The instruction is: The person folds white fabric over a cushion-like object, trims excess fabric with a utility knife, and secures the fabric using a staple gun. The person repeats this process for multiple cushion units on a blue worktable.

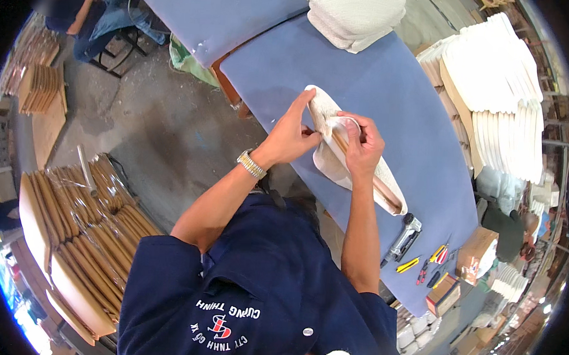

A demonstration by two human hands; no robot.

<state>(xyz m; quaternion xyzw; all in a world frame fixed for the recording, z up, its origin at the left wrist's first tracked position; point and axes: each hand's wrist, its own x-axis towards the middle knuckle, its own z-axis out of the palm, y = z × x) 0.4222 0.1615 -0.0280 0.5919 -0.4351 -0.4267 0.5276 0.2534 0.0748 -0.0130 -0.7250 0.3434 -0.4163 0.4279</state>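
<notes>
A long, curved panel covered in off-white fabric [326,157] is tilted on edge above the blue table, with a brown strip of its inner side showing. My left hand [291,134] holds its upper left edge, index finger at the far tip and thumb lower down on the fabric. With fingers curled, my right hand [364,148] pinches a flap of the fabric near the panel's middle. A metal staple gun [404,238] lies on the table beyond the panel's near end.
On the blue table [402,94] lie a yellow cutter [407,265], red-handled pliers [438,254] and a small box [443,294]. White padded pieces [355,19] are stacked at the far edge, more [492,79] at right. Wrapped brown panels [82,232] stand left. Another person [94,17] sits far left.
</notes>
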